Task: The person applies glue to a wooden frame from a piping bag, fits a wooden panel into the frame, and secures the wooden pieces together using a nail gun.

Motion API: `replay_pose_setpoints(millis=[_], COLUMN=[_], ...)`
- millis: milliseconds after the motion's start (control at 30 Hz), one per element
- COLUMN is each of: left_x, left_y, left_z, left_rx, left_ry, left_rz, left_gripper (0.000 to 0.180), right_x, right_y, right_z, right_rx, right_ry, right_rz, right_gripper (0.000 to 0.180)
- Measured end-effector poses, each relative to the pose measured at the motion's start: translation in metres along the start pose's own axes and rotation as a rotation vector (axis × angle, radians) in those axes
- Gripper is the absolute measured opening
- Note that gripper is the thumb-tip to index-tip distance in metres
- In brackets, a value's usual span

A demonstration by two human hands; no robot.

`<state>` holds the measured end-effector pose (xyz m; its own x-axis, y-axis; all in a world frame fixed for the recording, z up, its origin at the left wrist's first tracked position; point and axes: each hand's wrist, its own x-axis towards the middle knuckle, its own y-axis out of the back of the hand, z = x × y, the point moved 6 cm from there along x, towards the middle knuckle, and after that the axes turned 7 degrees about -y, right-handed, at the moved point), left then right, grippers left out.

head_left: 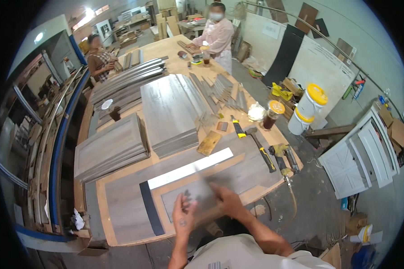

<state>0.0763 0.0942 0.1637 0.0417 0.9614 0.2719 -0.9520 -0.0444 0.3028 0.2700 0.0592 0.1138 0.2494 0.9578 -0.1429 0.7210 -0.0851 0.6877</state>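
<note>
My left hand [184, 214] is raised over the near edge of the table, fingers upright and curled, partly smeared by motion. Beside it, my right hand [229, 201] is closed on a grey flat piece [211, 190], too blurred to name more exactly. Whether my left fingers also touch that piece I cannot tell. Below both hands lies a grey wood-grain panel [251, 166] with pale wood framing. A white strip [191, 169] crosses the work, and a black strip [151, 208] lies left of my left hand.
To the right rest a hammer [261, 151], a yellow-and-black hand tool [238, 127] and a nail gun [280, 159] with an air hose. Grey panels [170, 107] are stacked beyond. Drink cups [271, 117] stand on the table. Two people work at the far end.
</note>
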Motion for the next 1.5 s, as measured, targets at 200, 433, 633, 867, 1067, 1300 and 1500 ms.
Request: replay_pose_setpoints(millis=[200, 433, 633, 867, 1067, 1300, 1500], left_x=[-0.010, -0.020, -0.038, -0.012, 0.016, 0.001, -0.020], left_y=[-0.029, -0.049, -0.077, -0.116, -0.139, -0.165, -0.171], left_z=[-0.034, -0.041, -0.061, -0.056, -0.056, -0.053, -0.061], left_rx=[-0.629, -0.635, -0.615, -0.618, -0.512, -0.412, -0.357], left_ry=[0.526, 0.613, 0.591, 0.557, 0.619, 0.682, 0.790], left_rz=[-0.152, -0.214, -0.241, -0.088, -0.037, 0.202, 0.394], left_gripper=[0.029, 0.023, 0.023, 0.025, 0.028, 0.035, 0.032], right_x=[-0.060, -0.072, -0.071, -0.029, 0.098, 0.295, 0.331], right_y=[-0.011, -0.008, 0.001, 0.036, 0.072, 0.138, 0.072], right_z=[-0.046, -0.022, 0.039, 0.077, 0.138, 0.154, 0.173], right_rx=[0.119, 0.792, 0.655, 0.756, 1.198, 1.210, 1.506], right_ry=[0.297, -0.126, -0.112, -0.372, -0.419, -0.507, -0.475], right_rz=[-0.085, -0.225, -0.009, -0.509, -0.232, -0.085, -0.353], right_gripper=[0.071, 0.060, 0.044, 0.036, 0.026, 0.028, 0.042])
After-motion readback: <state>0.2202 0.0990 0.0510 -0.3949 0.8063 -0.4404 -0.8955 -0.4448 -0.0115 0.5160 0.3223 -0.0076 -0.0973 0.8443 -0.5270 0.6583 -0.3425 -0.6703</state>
